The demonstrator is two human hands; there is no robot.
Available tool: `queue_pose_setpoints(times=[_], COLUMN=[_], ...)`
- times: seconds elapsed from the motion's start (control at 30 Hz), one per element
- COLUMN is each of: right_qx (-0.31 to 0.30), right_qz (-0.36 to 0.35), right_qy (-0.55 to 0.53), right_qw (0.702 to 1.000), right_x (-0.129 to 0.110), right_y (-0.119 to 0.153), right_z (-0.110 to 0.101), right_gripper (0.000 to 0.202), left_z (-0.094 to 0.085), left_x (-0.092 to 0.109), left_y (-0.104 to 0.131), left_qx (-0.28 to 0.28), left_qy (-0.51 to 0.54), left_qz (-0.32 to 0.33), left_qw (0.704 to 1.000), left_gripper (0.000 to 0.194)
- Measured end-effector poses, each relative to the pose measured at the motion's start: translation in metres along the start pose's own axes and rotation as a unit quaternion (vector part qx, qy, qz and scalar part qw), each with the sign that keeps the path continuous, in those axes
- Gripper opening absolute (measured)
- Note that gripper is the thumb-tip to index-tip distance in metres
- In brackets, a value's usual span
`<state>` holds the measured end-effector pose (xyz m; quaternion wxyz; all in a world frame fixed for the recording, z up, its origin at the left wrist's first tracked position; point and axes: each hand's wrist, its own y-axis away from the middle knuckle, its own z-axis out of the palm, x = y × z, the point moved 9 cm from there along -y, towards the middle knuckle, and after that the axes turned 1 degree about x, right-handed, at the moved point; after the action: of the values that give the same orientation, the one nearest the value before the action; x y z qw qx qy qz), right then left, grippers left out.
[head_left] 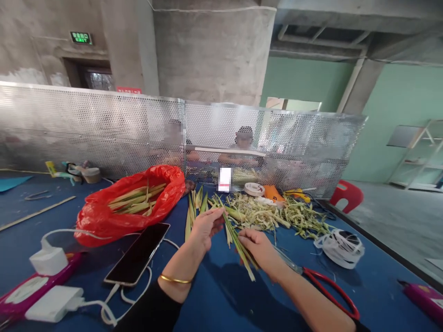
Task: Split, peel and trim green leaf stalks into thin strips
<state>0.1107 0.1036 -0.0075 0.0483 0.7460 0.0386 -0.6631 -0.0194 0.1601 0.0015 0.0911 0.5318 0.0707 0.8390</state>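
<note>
A bundle of long green plant leaves [232, 235] slants between my hands above the blue table. My left hand [206, 226] pinches its upper end, with a gold bangle on that wrist. Around the lower part close the fingers of my right hand [258, 249]; some of those fingers are hidden behind the leaves. Just beyond the hands lies a pile of pale and green leaf scraps [263, 212]. More flat leaves [195, 207] rest on the table left of the pile. Scissors with red handles [327, 286] lie partly under my right forearm.
A red plastic bag [100, 210] holding leaf strips stands left, beside a phone [138, 253] on a charging cable. Chargers sit in a purple power strip [38, 288]. A roll of white strap [341, 249] lies right. Behind a perforated metal screen [304, 143] sit two people.
</note>
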Motion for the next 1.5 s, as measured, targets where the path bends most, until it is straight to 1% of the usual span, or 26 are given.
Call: queue_pose_setpoints(times=[0.07,0.1,0.2,0.27,0.37,0.43,0.5,0.57,0.6,0.63,0.7,0.73,0.77,0.9,0.97,1.13,1.27,1.37,1.5], right_qx=[0.012,0.014,0.034,0.046,0.050,0.063,0.083,0.095,0.086,0.064,-0.005,-0.032,-0.043,-0.016,-0.024,-0.049,-0.052,-0.053,-0.048], right_qz=[0.011,0.006,-0.053,-0.077,-0.067,-0.071,-0.090,-0.098,-0.082,-0.051,0.025,0.053,0.068,0.063,0.062,0.080,0.061,0.060,0.063], right_qy=[0.023,0.042,0.124,0.162,0.184,0.210,0.241,0.254,0.242,0.215,0.133,0.091,0.057,-0.018,-0.040,-0.053,-0.080,-0.094,-0.081], right_qw=[1.000,0.999,0.990,0.983,0.979,0.973,0.963,0.957,0.963,0.973,0.991,0.994,0.995,0.998,0.997,0.994,0.994,0.992,0.994], right_x=[0.005,0.005,-0.002,-0.004,0.001,0.000,-0.005,-0.009,-0.007,-0.001,0.014,0.020,0.022,0.022,0.023,0.028,0.021,0.017,0.015], right_y=[0.002,0.003,0.003,0.001,-0.004,-0.006,-0.007,-0.006,-0.006,-0.007,-0.005,-0.004,-0.002,0.000,0.001,0.005,0.005,0.004,0.003], right_z=[-0.004,-0.006,-0.014,-0.020,-0.030,-0.036,-0.042,-0.044,-0.042,-0.038,-0.024,-0.017,-0.013,-0.009,-0.005,0.003,0.001,-0.003,-0.013], right_gripper=[0.025,0.024,0.021,0.019,0.019,0.020,0.025,0.029,0.030,0.031,0.031,0.030,0.028,0.023,0.025,0.024,0.025,0.025,0.027], left_z=[0.001,0.001,0.003,0.004,0.004,0.005,0.006,0.009,0.011,0.013,0.018,0.020,0.022,0.028,0.030,0.029,0.033,0.035,0.032], left_x=[-0.006,-0.008,-0.015,-0.018,-0.021,-0.023,-0.025,-0.027,-0.028,-0.029,-0.031,-0.033,-0.034,-0.040,-0.040,-0.040,-0.036,-0.031,-0.024], left_y=[0.000,0.000,0.001,0.001,0.001,0.001,0.001,0.002,0.002,0.002,0.004,0.005,0.007,0.012,0.013,0.014,0.018,0.020,0.018], left_qx=[0.002,0.003,0.002,0.000,0.000,-0.001,-0.005,-0.018,-0.026,-0.036,-0.053,-0.059,-0.063,-0.063,-0.064,-0.059,-0.081,-0.093,-0.095], left_qy=[-0.009,-0.013,-0.027,-0.032,-0.034,-0.034,-0.035,-0.034,-0.034,-0.033,-0.030,-0.030,-0.030,-0.038,-0.041,-0.053,-0.100,-0.136,-0.173], left_qz=[-0.007,-0.009,-0.018,-0.021,-0.023,-0.026,-0.032,-0.039,-0.042,-0.044,-0.046,-0.048,-0.050,-0.051,-0.042,-0.037,-0.023,-0.007,-0.001], left_qw=[1.000,1.000,0.999,0.999,0.999,0.999,0.999,0.999,0.998,0.998,0.997,0.997,0.996,0.996,0.996,0.996,0.991,0.986,0.980], left_gripper=[0.011,0.012,0.011,0.010,0.008,0.007,0.007,0.008,0.008,0.009,0.010,0.011,0.011,0.011,0.013,0.023,0.026,0.020,0.013])
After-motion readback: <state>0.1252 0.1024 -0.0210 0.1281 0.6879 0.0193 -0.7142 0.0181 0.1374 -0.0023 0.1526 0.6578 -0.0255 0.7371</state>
